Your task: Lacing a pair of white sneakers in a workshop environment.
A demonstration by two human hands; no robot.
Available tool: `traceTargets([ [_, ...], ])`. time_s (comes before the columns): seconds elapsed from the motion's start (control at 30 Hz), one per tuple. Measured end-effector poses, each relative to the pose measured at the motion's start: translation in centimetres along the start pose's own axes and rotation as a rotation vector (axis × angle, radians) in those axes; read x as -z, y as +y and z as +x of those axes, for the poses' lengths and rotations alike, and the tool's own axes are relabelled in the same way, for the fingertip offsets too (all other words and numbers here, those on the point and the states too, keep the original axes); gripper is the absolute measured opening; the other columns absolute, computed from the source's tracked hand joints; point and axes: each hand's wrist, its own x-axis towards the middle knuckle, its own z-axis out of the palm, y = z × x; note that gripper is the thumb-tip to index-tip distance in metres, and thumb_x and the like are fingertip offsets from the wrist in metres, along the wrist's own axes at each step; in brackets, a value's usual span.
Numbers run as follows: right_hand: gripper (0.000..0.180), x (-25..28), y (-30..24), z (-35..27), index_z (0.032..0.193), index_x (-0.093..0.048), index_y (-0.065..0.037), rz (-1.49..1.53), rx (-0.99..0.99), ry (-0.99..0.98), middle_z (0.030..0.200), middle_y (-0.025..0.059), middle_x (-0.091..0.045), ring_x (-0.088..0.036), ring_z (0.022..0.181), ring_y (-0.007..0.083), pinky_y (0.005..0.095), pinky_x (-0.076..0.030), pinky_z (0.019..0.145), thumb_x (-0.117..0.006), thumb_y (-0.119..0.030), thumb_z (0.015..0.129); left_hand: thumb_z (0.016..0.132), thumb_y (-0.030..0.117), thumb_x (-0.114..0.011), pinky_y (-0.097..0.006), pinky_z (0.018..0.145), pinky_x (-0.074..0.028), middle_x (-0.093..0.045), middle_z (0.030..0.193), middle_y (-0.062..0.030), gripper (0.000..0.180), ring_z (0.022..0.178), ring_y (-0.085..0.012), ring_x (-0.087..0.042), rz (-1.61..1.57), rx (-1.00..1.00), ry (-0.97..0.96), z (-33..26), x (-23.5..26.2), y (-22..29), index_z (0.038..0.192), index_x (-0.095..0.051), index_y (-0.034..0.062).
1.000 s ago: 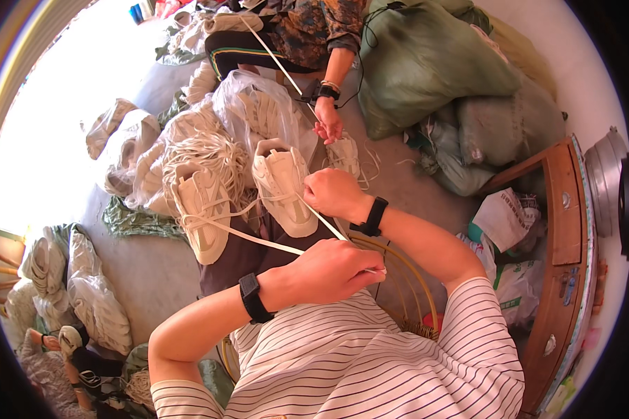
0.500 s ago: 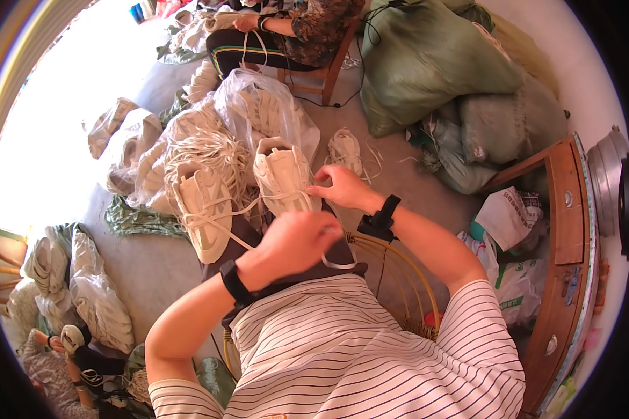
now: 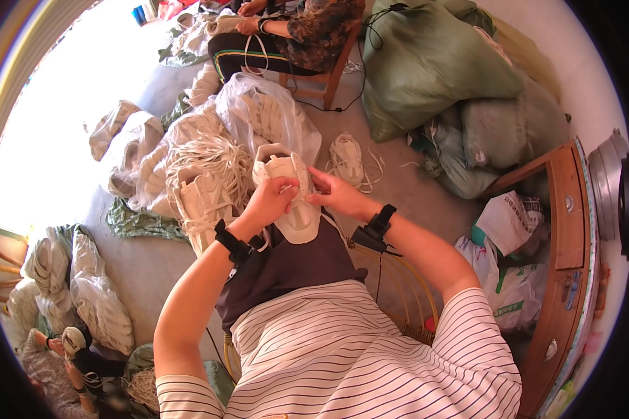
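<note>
The white shoe [image 3: 290,199] lay on the person's lap, the left hand [image 3: 271,201] and right hand [image 3: 334,194] pinching its lace [image 3: 286,187] between them over the tongue.

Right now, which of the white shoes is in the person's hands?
The white shoe on the lap, gripped by the left hand and right hand. The shoe beside it lies untouched, and the shoe on the floor sits apart, laces trailing.

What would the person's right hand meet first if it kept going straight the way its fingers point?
Probably the left hand: the right hand points left across the white lace-up shoe both already touch. Depth is unclear.
</note>
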Motion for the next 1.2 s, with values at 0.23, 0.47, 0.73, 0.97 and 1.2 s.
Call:
traceTargets([
  [0.23, 0.083, -0.6, 3.0, -0.6, 0.152, -0.012, 0.000, -0.081, 0.166, 0.119, 0.147, 0.0140, -0.039, -0.041, 0.131, 0.0170, 0.0302, -0.032, 0.108, -0.066, -0.021, 0.091, 0.096, 0.026, -0.056, -0.021, 0.052, -0.033, -0.051, 0.063, 0.0043, 0.026, 0.055, -0.0041, -0.043, 0.039, 0.091, -0.102, 1.9, 0.3, 0.9, 0.098, -0.068, 0.0022],
  [0.47, 0.080, 0.0, 3.3, -1.2, 0.149, -0.016, 0.003, -0.084, 0.198, 0.201, 0.155, 0.0247, -0.018, -0.014, 0.146, 0.0296, 0.0353, -0.018, 0.117, -0.064, -0.023, 0.091, 0.094, 0.027, -0.058, -0.021, 0.048, -0.031, -0.050, 0.058, 0.0047, 0.027, 0.051, -0.0039, -0.042, -0.016, 0.220, -0.202, 3.8, 0.0, 2.8, 0.081, -0.067, 0.0053],
  [0.73, 0.073, 2.2, 4.6, -2.2, 0.148, -0.020, 0.004, -0.246, 0.261, 0.378, 0.152, 0.0259, -0.024, -0.019, 0.144, 0.0358, 0.0419, -0.028, 0.113, -0.061, -0.020, 0.093, 0.097, 0.025, -0.056, -0.022, 0.044, -0.027, -0.045, 0.052, 0.0043, 0.026, 0.044, -0.0042, -0.036, -0.096, 0.274, -0.236, 6.4, -2.8, 4.2, 0.088, -0.067, 0.0030],
  [0.97, 0.069, 4.3, 5.2, -5.1, 0.144, -0.027, 0.004, -0.636, 0.309, 0.628, 0.144, 0.0325, -0.030, -0.029, 0.135, 0.0444, 0.0486, -0.028, 0.109, -0.060, -0.026, 0.091, 0.098, 0.022, -0.053, -0.021, 0.043, -0.028, -0.045, 0.050, 0.0033, 0.026, 0.042, -0.0048, -0.036, -0.146, 0.277, -0.185, 8.6, -7.3, 3.5, 0.088, -0.066, 0.0022],
  [1.2, 0.066, 8.4, 5.7, -7.6, 0.144, -0.029, 0.002, -0.602, 0.317, 0.711, 0.143, 0.0297, -0.033, -0.034, 0.133, 0.0410, 0.0467, -0.026, 0.110, -0.058, -0.025, 0.091, 0.098, 0.019, -0.053, -0.020, 0.043, -0.028, -0.048, 0.050, 0.0022, 0.026, 0.042, -0.0051, -0.039, -0.216, 0.289, -0.167, 11.2, -11.5, 4.5, 0.086, -0.067, 0.0010],
])
